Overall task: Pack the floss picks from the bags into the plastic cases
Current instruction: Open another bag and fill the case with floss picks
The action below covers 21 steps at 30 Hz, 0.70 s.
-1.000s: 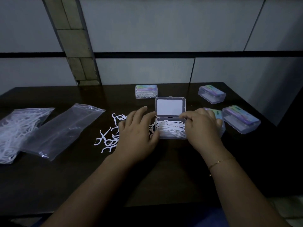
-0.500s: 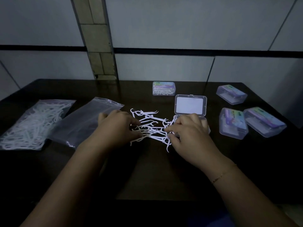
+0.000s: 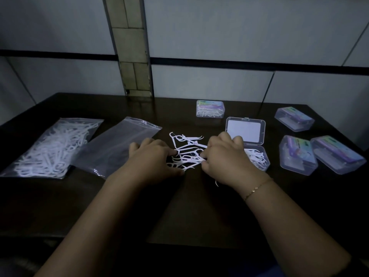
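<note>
A loose heap of floss picks (image 3: pixel 186 151) lay on the dark table (image 3: pixel 179 206) at centre, with the left hand (image 3: pixel 153 158) at its 9 o'clock edge and the right hand (image 3: pixel 225 158) at its 3 o'clock edge. Both hands had their fingers curled down onto the picks; whether either one actually pinched a pick could not be told.

Just behind the right hand, at 2 o'clock, stood the open case (image 3: pixel 257 156), lid raised and picks inside. A shut filled case (image 3: pixel 210 108) sat at 12 o'clock, and three more shut cases (image 3: pixel 297 152) crowded the 3 o'clock side near the table's right edge.

At 9 o'clock, touching the left hand's knuckles, lay an empty bag (image 3: pixel 117 144); beyond it a full bag (image 3: pixel 52 146) reached toward the left edge. The near strip of table at 6 o'clock held only the forearms.
</note>
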### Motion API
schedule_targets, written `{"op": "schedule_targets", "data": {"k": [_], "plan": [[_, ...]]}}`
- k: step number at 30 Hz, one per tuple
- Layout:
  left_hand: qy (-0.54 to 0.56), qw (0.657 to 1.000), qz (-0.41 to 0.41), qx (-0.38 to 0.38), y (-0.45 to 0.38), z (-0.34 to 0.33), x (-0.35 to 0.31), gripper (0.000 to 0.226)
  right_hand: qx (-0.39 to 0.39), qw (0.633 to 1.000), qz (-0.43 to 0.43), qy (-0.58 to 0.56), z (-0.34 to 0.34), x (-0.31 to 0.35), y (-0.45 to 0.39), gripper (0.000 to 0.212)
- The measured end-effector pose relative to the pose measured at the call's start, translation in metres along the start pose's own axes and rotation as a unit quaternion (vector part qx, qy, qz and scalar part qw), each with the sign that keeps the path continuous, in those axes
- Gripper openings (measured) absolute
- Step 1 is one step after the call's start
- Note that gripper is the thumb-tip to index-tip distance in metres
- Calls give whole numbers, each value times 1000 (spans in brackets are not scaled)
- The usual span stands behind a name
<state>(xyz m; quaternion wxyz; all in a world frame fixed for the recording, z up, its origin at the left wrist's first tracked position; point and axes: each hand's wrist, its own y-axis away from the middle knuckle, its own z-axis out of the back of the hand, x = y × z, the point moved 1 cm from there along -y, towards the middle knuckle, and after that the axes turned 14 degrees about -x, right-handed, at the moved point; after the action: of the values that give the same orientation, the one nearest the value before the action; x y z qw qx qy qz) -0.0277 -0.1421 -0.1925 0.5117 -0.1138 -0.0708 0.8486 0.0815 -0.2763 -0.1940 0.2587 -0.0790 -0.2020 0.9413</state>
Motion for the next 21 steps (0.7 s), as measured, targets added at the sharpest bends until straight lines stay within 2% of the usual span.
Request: {"op": "schedule_targets", "data": {"k": [3, 7, 10, 13, 17, 21], "plan": [[-6, 1000, -7, -3, -2, 0, 2, 59, -47, 999, 15, 17, -4, 4, 0, 25], [-7, 1000, -7, -5, -4, 1, 4, 57, -60, 998, 9, 15, -2, 0, 1, 28], [-7, 1000, -6, -16, -4, 2, 3, 65, -63, 997, -27, -33, 6, -6, 2, 28], [3, 1000, -9, -25, -3, 0, 4, 68, -53, 986, -87, -132, 13, -12, 3, 24], [21, 999, -37, -22, -4, -5, -1, 55, -50, 933, -171, -312, 27, -24, 6, 17], [29, 998, -55, -23, -7, -9, -8, 43, -58, 827, -287, -480, 38, -41, 11, 9]]}}
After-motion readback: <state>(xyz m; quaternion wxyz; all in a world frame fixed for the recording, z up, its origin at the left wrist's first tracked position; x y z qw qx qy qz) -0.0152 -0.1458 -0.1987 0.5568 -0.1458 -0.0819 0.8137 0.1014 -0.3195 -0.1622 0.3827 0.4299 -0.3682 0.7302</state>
